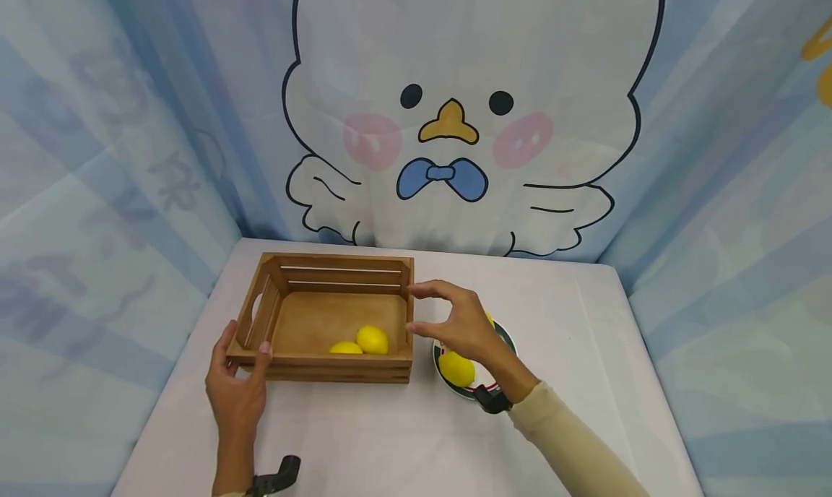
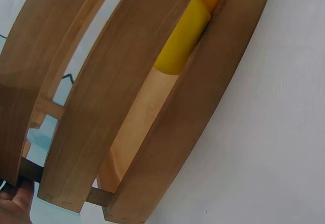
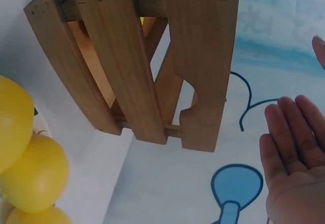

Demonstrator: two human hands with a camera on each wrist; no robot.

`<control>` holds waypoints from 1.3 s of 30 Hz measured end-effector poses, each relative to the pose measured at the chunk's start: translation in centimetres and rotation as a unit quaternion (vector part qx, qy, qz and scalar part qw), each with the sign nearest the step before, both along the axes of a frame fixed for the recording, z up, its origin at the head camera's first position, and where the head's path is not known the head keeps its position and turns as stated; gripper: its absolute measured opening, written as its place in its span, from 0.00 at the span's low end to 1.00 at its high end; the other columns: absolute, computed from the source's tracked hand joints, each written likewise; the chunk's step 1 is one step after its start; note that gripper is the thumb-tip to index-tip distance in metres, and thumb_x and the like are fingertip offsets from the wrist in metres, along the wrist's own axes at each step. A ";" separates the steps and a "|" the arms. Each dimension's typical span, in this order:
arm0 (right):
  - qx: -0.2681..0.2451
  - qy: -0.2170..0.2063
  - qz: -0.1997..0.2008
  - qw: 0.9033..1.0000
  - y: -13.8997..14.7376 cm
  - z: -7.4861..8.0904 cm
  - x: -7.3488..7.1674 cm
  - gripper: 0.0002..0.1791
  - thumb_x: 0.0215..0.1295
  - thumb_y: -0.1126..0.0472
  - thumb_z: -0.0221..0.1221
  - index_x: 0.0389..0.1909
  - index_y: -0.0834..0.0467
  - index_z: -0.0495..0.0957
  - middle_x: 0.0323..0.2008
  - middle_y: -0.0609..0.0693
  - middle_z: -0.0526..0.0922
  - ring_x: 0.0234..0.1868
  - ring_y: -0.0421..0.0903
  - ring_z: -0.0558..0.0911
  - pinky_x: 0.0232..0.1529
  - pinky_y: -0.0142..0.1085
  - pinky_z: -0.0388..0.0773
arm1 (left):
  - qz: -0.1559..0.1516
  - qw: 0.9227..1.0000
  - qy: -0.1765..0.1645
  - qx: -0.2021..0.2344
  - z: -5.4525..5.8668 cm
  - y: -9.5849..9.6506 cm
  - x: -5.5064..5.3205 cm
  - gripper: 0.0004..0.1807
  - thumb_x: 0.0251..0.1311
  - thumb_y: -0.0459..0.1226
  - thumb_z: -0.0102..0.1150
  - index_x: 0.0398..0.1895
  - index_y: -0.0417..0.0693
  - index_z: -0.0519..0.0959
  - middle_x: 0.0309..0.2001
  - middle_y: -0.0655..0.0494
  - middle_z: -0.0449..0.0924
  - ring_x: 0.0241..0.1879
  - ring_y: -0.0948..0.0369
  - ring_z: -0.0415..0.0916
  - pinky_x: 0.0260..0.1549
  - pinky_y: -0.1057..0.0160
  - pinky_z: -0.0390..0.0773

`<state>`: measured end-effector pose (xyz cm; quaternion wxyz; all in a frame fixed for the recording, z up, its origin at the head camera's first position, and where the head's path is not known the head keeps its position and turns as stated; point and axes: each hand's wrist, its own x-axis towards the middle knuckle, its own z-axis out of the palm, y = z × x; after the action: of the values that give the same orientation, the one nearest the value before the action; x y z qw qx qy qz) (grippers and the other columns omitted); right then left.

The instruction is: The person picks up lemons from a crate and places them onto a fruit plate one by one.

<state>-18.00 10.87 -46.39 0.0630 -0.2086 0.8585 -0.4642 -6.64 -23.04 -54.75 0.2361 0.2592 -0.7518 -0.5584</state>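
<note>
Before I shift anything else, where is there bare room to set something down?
Bare white table lies right of the plate and in front of the crate. Inside the crate, left and back are bare; yellow fruit sits front right. Crowded: the fruit-holding plate, the narrow crate-plate gap near the right hand, and the crate's left front corner, gripped by the left hand.

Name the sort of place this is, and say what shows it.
Probably a small curtained-off tabletop booth, perhaps set up for recording: printed cloth hangs around three sides of a white-covered table, which bears a wooden crate and a plate of yellow fruit.
</note>
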 end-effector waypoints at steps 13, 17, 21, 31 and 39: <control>0.009 0.009 0.138 0.990 -1.1 1.0 -2.4 0.32 0.60 0.52 0.78 0.66 0.47 0.82 0.64 0.44 0.85 0.68 0.47 0.81 0.73 0.55 0.74 | -0.001 1.000 0.000 -0.003 0.2 0.1 0.1 0.38 0.69 0.43 0.70 0.81 0.61 0.67 0.82 0.56 0.64 0.83 0.52 0.57 0.81 0.43 0.58; 0.025 0.002 0.175 0.984 -1.5 1.6 -3.5 0.31 0.61 0.53 0.77 0.66 0.49 0.82 0.64 0.46 0.86 0.68 0.48 0.80 0.75 0.55 0.73 | -0.004 1.000 0.002 -0.003 0.2 0.1 0.1 0.38 0.69 0.43 0.70 0.81 0.60 0.67 0.82 0.56 0.64 0.83 0.52 0.57 0.81 0.43 0.58; 0.044 -0.018 0.219 0.975 -2.0 2.1 -4.7 0.31 0.62 0.53 0.77 0.67 0.51 0.82 0.65 0.48 0.85 0.68 0.49 0.80 0.76 0.58 0.71 | -0.007 1.000 0.004 -0.004 0.2 0.0 0.1 0.39 0.69 0.43 0.70 0.81 0.60 0.67 0.82 0.56 0.64 0.83 0.52 0.57 0.81 0.43 0.59; 0.054 -0.051 0.323 0.944 -4.0 2.7 -7.8 0.29 0.64 0.57 0.75 0.66 0.54 0.82 0.66 0.52 0.84 0.70 0.51 0.80 0.71 0.46 0.78 | -0.004 1.000 0.010 -0.013 0.1 0.0 0.1 0.39 0.68 0.40 0.71 0.81 0.60 0.68 0.81 0.56 0.65 0.82 0.54 0.58 0.80 0.51 0.61; 0.104 -0.089 0.397 0.908 -6.3 3.3 -9.8 0.31 0.61 0.62 0.76 0.66 0.56 0.82 0.66 0.50 0.84 0.70 0.45 0.81 0.76 0.44 0.73 | -0.004 1.000 0.015 -0.019 0.2 0.0 0.1 0.38 0.69 0.42 0.70 0.81 0.57 0.68 0.81 0.55 0.66 0.82 0.53 0.58 0.80 0.49 0.61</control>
<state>-27.80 4.61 -43.12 0.3391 -0.4822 0.7393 -0.3254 -6.53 -23.03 -54.55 0.2497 0.2430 -0.7599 -0.5487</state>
